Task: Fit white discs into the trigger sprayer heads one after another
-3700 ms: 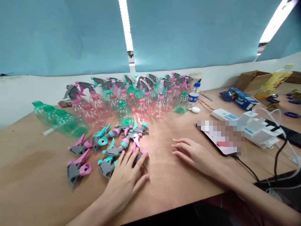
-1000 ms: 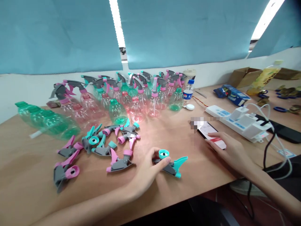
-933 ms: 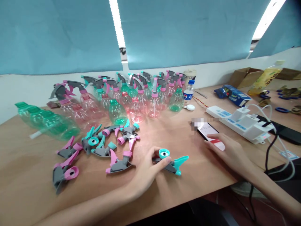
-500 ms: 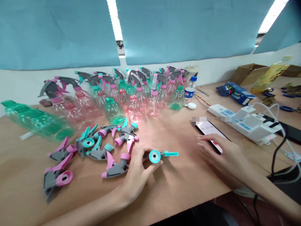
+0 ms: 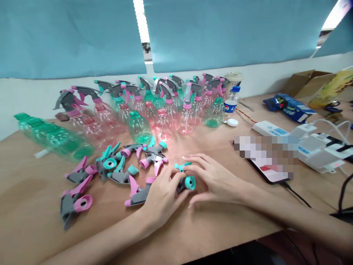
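Note:
My left hand is closed around a grey and teal trigger spray head, just above the table. The spray head's teal collar faces me. My right hand is beside it with thumb and fingers apart. Its fingertips reach over the teal trigger; whether they touch it I cannot tell. Left of my hands lie several loose spray heads, among them a pink and grey one close to my left hand and a teal and grey one. Behind them stand an uncapped green bottle and an uncapped pink bottle.
Further back stand several bottles with spray heads fitted, one pink-collared bottle among them. Green bottles lie at the left. On the right are a phone with a cable, a power strip with chargers, a Pepsi bottle and a cardboard box.
My right hand has moved left from the phone to the spray head. My left hand has turned the spray head, so its trigger points away instead of right. The view has shifted slightly.

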The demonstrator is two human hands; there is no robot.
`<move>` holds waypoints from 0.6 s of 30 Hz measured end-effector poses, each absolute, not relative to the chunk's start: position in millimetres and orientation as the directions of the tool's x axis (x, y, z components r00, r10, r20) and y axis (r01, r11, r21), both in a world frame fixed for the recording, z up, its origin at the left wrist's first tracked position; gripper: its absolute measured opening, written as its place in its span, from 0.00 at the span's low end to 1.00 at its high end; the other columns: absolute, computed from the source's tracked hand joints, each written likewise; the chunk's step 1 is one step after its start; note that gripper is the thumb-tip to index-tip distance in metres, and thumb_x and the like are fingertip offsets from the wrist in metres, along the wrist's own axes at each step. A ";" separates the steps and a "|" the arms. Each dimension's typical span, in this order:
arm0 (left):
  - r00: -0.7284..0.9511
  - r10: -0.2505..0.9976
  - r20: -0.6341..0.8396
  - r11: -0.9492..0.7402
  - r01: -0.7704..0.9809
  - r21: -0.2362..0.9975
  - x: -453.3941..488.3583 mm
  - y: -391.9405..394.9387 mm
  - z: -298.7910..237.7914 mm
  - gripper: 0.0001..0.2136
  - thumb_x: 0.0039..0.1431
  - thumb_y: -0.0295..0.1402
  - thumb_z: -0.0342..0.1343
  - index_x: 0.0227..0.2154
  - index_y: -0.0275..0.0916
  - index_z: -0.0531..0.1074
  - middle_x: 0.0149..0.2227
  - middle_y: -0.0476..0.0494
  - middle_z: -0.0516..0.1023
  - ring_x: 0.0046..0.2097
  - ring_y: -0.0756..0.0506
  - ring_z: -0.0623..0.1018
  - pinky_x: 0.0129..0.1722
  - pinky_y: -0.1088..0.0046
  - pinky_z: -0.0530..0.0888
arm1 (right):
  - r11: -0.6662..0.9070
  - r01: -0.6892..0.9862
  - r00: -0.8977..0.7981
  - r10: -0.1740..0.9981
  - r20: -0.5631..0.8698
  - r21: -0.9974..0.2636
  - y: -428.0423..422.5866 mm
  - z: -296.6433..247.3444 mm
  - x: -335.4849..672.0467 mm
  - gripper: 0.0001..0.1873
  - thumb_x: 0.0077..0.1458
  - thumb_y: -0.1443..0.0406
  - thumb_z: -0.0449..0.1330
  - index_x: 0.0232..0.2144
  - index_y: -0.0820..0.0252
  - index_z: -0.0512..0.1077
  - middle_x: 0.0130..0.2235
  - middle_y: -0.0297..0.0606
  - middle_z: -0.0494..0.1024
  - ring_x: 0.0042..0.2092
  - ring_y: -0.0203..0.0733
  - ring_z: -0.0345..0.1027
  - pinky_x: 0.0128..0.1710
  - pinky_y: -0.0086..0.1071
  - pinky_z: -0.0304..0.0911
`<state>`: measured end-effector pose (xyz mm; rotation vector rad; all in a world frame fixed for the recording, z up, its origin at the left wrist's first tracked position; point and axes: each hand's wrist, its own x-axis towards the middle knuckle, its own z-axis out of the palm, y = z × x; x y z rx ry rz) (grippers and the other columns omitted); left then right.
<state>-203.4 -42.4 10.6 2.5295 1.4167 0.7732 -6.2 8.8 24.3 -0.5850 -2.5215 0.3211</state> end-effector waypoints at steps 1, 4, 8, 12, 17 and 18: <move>0.416 0.835 0.361 -0.541 0.742 0.396 -204.6 -42.0 11.9 0.10 0.58 0.32 0.55 0.43 0.39 0.69 0.40 0.41 0.71 0.42 0.42 0.71 0.39 0.65 0.71 | 0.882 0.343 -0.761 0.463 0.454 -0.324 12.5 21.4 -9.6 0.33 0.48 0.46 0.60 0.48 0.62 0.66 0.52 0.49 0.69 0.58 0.51 0.57 0.56 0.46 0.58; 0.396 0.848 0.352 -0.526 0.702 0.480 -209.4 -43.1 16.0 0.09 0.61 0.34 0.52 0.44 0.40 0.68 0.41 0.42 0.71 0.42 0.43 0.71 0.40 0.64 0.71 | 0.882 0.333 -0.731 0.466 0.499 -0.335 17.4 16.2 -15.2 0.22 0.53 0.50 0.59 0.43 0.60 0.69 0.50 0.47 0.71 0.57 0.49 0.59 0.55 0.45 0.59; 0.355 0.875 0.330 -0.483 0.691 0.537 -211.3 -44.3 15.6 0.10 0.63 0.33 0.50 0.46 0.40 0.66 0.44 0.41 0.70 0.46 0.42 0.71 0.44 0.63 0.71 | 0.866 0.324 -0.667 0.494 0.557 -0.380 17.8 13.7 -19.0 0.20 0.53 0.52 0.60 0.41 0.60 0.69 0.49 0.48 0.71 0.56 0.50 0.60 0.54 0.46 0.60; 0.351 0.867 0.354 -0.495 0.687 0.532 -204.6 -43.1 8.4 0.16 0.58 0.33 0.56 0.48 0.40 0.63 0.46 0.41 0.69 0.48 0.41 0.70 0.46 0.62 0.70 | 0.862 0.304 -0.578 0.506 0.640 -0.406 20.2 5.5 -26.2 0.12 0.54 0.57 0.60 0.36 0.59 0.69 0.48 0.46 0.72 0.58 0.51 0.59 0.55 0.49 0.60; 0.308 0.887 0.344 -0.452 0.731 0.511 -198.4 -38.3 5.5 0.19 0.54 0.36 0.62 0.47 0.40 0.64 0.43 0.44 0.71 0.45 0.42 0.71 0.43 0.62 0.70 | 0.803 0.277 -0.478 0.592 0.649 -0.528 17.9 -3.1 -39.4 0.05 0.59 0.63 0.56 0.34 0.59 0.67 0.46 0.47 0.70 0.54 0.48 0.64 0.48 0.43 0.68; 0.301 0.898 0.321 -0.431 0.746 0.507 -198.6 -36.6 6.5 0.19 0.53 0.37 0.62 0.46 0.40 0.65 0.42 0.44 0.71 0.44 0.42 0.71 0.42 0.63 0.70 | 0.774 0.286 -0.466 0.627 0.624 -0.564 17.1 -4.1 -41.6 0.05 0.59 0.62 0.55 0.34 0.59 0.67 0.45 0.46 0.69 0.52 0.47 0.66 0.45 0.41 0.70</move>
